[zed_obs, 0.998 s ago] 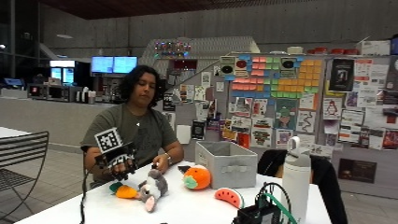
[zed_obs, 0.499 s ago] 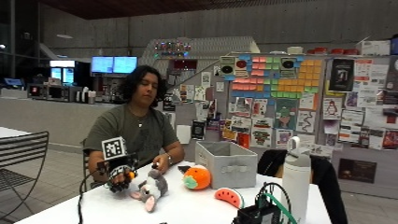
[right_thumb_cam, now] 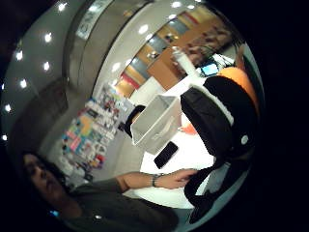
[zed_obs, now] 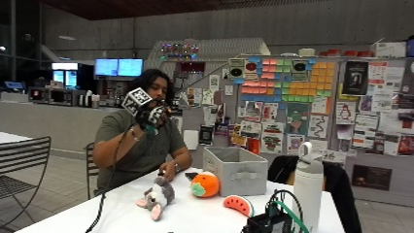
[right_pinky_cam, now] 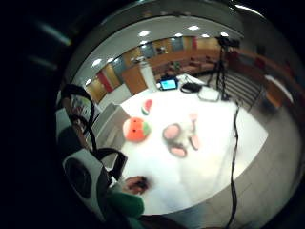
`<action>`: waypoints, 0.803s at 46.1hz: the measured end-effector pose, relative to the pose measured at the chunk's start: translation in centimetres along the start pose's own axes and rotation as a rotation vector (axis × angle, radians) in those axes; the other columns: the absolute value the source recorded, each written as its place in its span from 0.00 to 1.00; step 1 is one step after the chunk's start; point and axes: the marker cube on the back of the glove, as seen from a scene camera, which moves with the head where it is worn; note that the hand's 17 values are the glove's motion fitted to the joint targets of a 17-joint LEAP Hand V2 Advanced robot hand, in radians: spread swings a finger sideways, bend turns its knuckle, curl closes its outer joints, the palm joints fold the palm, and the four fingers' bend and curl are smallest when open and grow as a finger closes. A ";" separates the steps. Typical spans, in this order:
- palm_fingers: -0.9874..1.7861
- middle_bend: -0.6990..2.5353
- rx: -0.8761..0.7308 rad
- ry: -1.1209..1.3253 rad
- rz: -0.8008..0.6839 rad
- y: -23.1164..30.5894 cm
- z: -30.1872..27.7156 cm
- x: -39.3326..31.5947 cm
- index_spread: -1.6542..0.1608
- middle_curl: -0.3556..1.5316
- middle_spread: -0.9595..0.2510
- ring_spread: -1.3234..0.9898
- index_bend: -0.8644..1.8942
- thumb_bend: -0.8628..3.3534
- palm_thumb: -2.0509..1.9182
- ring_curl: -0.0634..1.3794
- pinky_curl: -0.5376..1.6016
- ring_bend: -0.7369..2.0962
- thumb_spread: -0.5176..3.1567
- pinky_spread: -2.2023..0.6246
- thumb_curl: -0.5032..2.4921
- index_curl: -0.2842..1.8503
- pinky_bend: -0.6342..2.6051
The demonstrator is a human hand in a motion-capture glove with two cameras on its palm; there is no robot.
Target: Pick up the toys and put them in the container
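The watermelon-slice toy [zed_obs: 238,204] lay nearest on the white table [zed_obs: 194,221], then the grey plush mouse [zed_obs: 156,198] and the round orange plush [zed_obs: 205,184], all soft, light, best squeezed round the body. Behind stood the open grey fabric container [zed_obs: 235,170]. Farthest, the gloved right hand [zed_obs: 150,117] was raised, clutching something orange, apparently another toy.

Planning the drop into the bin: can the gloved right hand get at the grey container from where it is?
Probably yes. The gloved right hand is raised at face height, gripping an orange toy. The grey container stands open-topped on the table to the side, and nothing stands between them.
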 end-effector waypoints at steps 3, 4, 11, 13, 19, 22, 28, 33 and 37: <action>0.82 0.61 0.053 -0.053 -0.238 -2.5 0.5 -3.4 0.73 0.55 0.51 0.43 0.46 0.20 0.50 0.44 0.49 0.79 0.58 0.62 0.20 0.27 0.51; 0.82 0.61 0.056 -0.073 -0.278 -3.5 0.7 -4.7 0.73 0.55 0.51 0.43 0.46 0.20 0.50 0.45 0.49 0.79 0.58 0.62 0.20 0.28 0.51; 0.80 0.62 0.098 -0.085 -0.473 -8.6 4.2 -11.3 0.73 0.58 0.52 0.43 0.49 0.20 0.50 0.45 0.49 0.80 0.58 0.62 0.19 0.31 0.53; 0.80 0.62 0.092 -0.108 -0.570 -9.6 5.5 -12.4 0.73 0.58 0.52 0.44 0.49 0.20 0.50 0.46 0.49 0.81 0.58 0.62 0.19 0.31 0.53; 0.79 0.63 0.036 -0.170 -0.810 -11.4 9.7 -15.0 0.73 0.59 0.53 0.44 0.50 0.20 0.50 0.46 0.50 0.82 0.58 0.62 0.19 0.33 0.54; 0.78 0.63 0.033 -0.143 -0.855 -12.3 12.0 -15.6 0.73 0.60 0.53 0.44 0.50 0.20 0.50 0.46 0.50 0.82 0.58 0.62 0.19 0.34 0.54; 0.78 0.63 -0.008 -0.063 -0.544 -14.9 16.6 -15.7 0.73 0.61 0.54 0.44 0.51 0.20 0.50 0.46 0.50 0.82 0.58 0.62 0.19 0.36 0.54; 0.77 0.63 -0.057 -0.062 -0.600 -14.1 18.3 -15.8 0.73 0.61 0.54 0.44 0.51 0.20 0.50 0.46 0.50 0.82 0.58 0.62 0.18 0.37 0.54; 0.77 0.63 -0.081 -0.055 -0.470 -14.8 19.0 -15.3 0.73 0.62 0.55 0.44 0.51 0.20 0.50 0.46 0.50 0.82 0.58 0.62 0.18 0.38 0.54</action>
